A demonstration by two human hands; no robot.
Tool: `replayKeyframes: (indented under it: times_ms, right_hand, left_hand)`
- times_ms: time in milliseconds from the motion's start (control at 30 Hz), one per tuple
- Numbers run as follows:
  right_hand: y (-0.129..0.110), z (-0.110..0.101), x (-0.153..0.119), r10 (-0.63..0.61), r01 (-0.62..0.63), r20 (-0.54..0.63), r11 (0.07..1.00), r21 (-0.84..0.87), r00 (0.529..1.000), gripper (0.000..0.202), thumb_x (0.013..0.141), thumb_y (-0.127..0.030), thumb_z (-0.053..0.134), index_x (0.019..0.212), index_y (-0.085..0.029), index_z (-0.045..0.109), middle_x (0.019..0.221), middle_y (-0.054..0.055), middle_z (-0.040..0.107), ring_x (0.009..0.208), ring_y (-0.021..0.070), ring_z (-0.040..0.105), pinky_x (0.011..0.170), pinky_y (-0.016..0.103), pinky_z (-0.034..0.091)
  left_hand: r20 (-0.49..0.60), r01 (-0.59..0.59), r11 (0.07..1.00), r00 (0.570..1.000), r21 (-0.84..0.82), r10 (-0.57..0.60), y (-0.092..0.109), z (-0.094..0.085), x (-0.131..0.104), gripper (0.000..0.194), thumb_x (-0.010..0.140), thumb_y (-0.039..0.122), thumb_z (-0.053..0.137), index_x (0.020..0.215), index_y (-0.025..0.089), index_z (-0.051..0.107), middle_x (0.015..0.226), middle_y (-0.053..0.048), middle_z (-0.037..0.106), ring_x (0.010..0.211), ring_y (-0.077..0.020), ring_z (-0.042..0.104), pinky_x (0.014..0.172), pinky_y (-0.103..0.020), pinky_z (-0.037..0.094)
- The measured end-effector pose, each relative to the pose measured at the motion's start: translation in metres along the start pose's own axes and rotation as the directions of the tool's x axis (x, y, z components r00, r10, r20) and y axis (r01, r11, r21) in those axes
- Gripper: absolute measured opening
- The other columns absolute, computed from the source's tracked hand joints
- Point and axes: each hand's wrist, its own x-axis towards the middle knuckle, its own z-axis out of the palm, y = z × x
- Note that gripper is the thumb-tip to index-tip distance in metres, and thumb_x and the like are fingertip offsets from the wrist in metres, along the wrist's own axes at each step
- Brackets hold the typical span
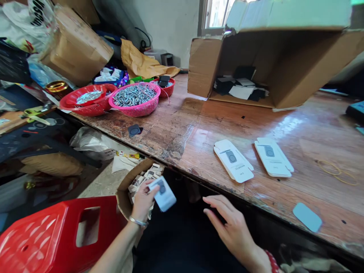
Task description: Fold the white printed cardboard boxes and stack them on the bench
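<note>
Pinched in my left hand (pixel 144 203) is a small white printed box (pixel 167 198) with a dark picture on its face. Just below and behind that hand stands an open carton (pixel 124 189) holding several similar small boxes (pixel 148 174). My right hand (pixel 227 223) hovers by the table's front edge, fingers apart and holding nothing. On the table lie two stacks of flat white printed box blanks, a left stack (pixel 233 161) and a right stack (pixel 273 157). A pale blue-grey rounded card (pixel 307 217) rests near the edge, right of my right hand.
A large cardboard box (pixel 203 68) lies on its side with dark and white pieces inside. Pink (pixel 136 108) and red baskets (pixel 85 110) of metal parts stand at back left. A red stool (pixel 54 227) is at lower left; rubber bands (pixel 337 172) lie at right.
</note>
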Motion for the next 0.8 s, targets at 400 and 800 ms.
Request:
replayKeyframes:
  times_ms: [400, 800]
  right_hand:
    - [0.057, -0.067, 0.08, 0.117, -0.25, -0.226, 0.598, -0.761, 0.967, 0.052, 0.087, -0.042, 0.06, 0.124, -0.006, 0.055, 0.103, 0.022, 0.068, 0.097, 0.0369, 0.058, 0.084, 0.052, 0.049]
    - [0.033, -0.061, 0.077, 0.006, -0.235, -0.516, 0.895, -0.378, 0.856, 0.032, 0.087, -0.026, 0.054, 0.118, -0.016, 0.057, 0.106, 0.014, 0.058, 0.102, 0.0307, 0.056, 0.092, 0.052, 0.046]
  left_hand:
    - [-0.058, -0.052, 0.979, 0.996, 0.195, 0.065, 0.002, -0.011, 0.034, 0.066, 0.055, 0.059, 0.075, 0.105, 0.018, 0.061, 0.119, -0.015, 0.068, 0.121, -0.0375, 0.057, 0.108, -0.051, 0.038]
    - [0.513, 0.042, 0.986, 0.857, -0.161, 0.048, 0.075, 0.073, -0.037, 0.042, 0.078, 0.055, 0.07, 0.088, 0.014, 0.076, 0.086, -0.01, 0.077, 0.084, -0.0236, 0.071, 0.086, -0.037, 0.054]
